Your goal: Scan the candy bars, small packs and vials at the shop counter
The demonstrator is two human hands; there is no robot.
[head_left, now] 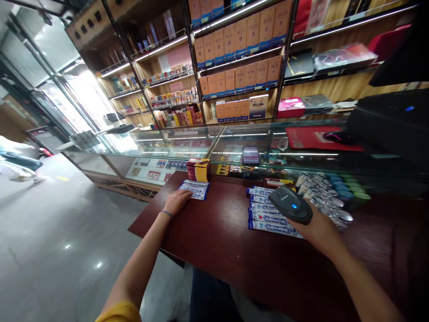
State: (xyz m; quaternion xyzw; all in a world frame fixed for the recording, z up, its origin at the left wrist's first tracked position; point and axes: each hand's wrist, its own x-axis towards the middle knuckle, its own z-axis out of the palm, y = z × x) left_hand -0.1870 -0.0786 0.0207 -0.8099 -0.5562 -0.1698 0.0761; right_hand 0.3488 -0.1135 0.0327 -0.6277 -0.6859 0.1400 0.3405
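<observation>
In my right hand (320,232) is a black barcode scanner (291,205) with a lit blue light. It is held over a row of blue-and-white stick packets (268,218), covering the right ends of some. My left hand (177,201) rests on the brown table (214,241), its fingers lying flat at the edge of a smaller group of similar packets (200,190). Just behind those packets stands a stack of red-and-yellow boxes (198,170). To the right of the scanner are several silver-topped containers (323,194), with blue and green ones beside them.
A glass display counter (187,138) runs behind the table. On it lie a red mat (311,137) and a mouse (335,136), near a dark monitor (392,125). Shelves with orange boxes (240,36) line the wall. A person (20,156) is at the far left.
</observation>
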